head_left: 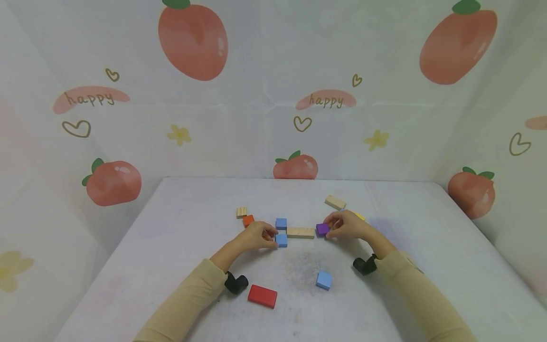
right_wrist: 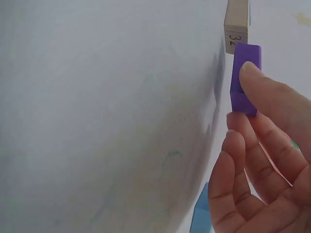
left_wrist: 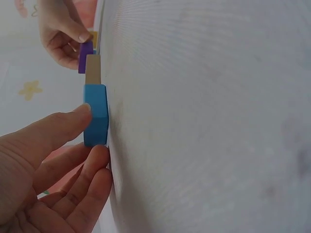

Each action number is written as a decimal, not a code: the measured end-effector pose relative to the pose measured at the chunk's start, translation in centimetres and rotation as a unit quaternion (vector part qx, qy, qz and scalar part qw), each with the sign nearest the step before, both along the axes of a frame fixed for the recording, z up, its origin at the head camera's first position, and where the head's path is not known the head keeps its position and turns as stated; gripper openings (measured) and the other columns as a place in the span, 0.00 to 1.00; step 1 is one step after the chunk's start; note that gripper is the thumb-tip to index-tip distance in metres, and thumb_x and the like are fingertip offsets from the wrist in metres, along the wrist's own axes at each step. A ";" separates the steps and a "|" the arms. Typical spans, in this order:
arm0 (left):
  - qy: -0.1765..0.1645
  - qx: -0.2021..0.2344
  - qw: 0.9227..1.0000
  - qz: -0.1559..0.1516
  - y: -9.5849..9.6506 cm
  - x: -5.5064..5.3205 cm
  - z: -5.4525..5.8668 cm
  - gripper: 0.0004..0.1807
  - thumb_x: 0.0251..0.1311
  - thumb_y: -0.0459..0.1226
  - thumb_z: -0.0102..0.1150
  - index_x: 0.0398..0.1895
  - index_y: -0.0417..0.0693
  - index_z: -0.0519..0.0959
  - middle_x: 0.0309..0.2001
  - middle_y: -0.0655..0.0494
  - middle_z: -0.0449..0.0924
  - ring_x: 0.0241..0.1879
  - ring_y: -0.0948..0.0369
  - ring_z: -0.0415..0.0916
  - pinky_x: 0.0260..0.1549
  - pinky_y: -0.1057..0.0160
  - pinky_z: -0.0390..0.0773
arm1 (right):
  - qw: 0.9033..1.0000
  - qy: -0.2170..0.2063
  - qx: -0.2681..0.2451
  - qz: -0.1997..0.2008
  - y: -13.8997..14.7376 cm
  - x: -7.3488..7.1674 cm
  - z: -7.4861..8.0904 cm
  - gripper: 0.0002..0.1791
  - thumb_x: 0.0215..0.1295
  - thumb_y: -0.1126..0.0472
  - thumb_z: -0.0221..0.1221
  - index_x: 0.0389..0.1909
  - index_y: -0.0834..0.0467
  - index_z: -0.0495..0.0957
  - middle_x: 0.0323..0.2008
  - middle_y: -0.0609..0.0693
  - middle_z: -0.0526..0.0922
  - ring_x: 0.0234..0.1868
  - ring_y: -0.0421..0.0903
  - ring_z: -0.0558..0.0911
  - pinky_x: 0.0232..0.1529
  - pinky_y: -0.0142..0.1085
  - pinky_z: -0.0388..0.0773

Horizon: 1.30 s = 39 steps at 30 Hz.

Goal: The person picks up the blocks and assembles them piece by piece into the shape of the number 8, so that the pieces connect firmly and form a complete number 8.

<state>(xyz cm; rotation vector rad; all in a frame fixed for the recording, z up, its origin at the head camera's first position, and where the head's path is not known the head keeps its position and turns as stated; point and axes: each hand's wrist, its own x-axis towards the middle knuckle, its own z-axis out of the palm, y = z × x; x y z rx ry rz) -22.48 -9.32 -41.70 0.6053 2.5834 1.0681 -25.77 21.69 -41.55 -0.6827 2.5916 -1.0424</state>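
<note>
My left hand (head_left: 258,236) pinches a blue block (head_left: 281,241) at the left end of a plain wooden block (head_left: 300,232). In the left wrist view its thumb lies on the blue block's (left_wrist: 96,115) face and the fingertips meet its lower end. A second blue block (head_left: 281,223) sits just behind that one. My right hand (head_left: 348,224) holds a purple block (head_left: 322,230) between thumb and fingers, near the wooden block's right end. The right wrist view shows the purple block (right_wrist: 246,80) close to the wooden block's numbered end (right_wrist: 236,41).
A red block (head_left: 262,296) and a blue block (head_left: 324,280) lie nearer the front. Behind my left hand are an orange block (head_left: 248,221) and a striped wooden block (head_left: 241,212). Another wooden block (head_left: 335,202) and a partly hidden yellow piece (head_left: 360,216) lie behind my right hand.
</note>
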 end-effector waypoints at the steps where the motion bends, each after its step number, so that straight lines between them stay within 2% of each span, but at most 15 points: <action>1: 0.000 0.000 1.000 0.000 0.0 0.0 0.0 0.18 0.50 0.34 0.67 0.45 0.37 0.80 0.35 0.51 0.80 0.31 0.66 0.72 0.31 0.73 0.75 | 1.000 0.000 0.000 -0.003 -0.1 -0.1 0.0 0.18 0.49 0.63 0.68 0.41 0.65 0.79 0.33 0.56 0.81 0.34 0.41 0.78 0.35 0.30 0.76; 10: 0.004 0.000 1.000 -0.006 0.0 0.0 0.1 0.18 0.50 0.34 0.67 0.45 0.37 0.80 0.36 0.50 0.81 0.31 0.66 0.72 0.30 0.74 0.74 | 0.999 -0.011 0.019 -0.035 -0.8 -0.6 0.2 0.19 0.50 0.62 0.68 0.42 0.65 0.78 0.34 0.56 0.81 0.36 0.44 0.77 0.36 0.32 0.74; 17: 0.002 0.000 1.000 0.000 -0.1 0.2 0.1 0.18 0.50 0.34 0.67 0.45 0.37 0.80 0.37 0.49 0.81 0.32 0.65 0.73 0.30 0.73 0.75 | 0.999 -0.002 0.023 -0.037 -1.0 -0.8 0.3 0.19 0.50 0.62 0.68 0.42 0.66 0.78 0.33 0.55 0.80 0.36 0.44 0.78 0.36 0.32 0.74; 35: 0.000 0.001 1.000 0.002 0.0 0.1 0.0 0.18 0.50 0.34 0.67 0.46 0.37 0.80 0.36 0.50 0.80 0.31 0.66 0.72 0.30 0.73 0.74 | 0.998 -0.015 0.031 -0.049 -1.6 -1.3 0.1 0.19 0.51 0.62 0.68 0.43 0.66 0.78 0.36 0.57 0.81 0.37 0.45 0.78 0.38 0.34 0.76; 39: -0.002 0.001 1.000 0.002 0.0 0.0 -0.1 0.19 0.50 0.34 0.67 0.46 0.37 0.80 0.35 0.51 0.80 0.31 0.66 0.72 0.29 0.73 0.74 | 0.998 -0.022 0.032 -0.058 -1.7 -1.3 0.1 0.18 0.50 0.63 0.68 0.43 0.65 0.78 0.35 0.55 0.81 0.37 0.44 0.77 0.38 0.33 0.77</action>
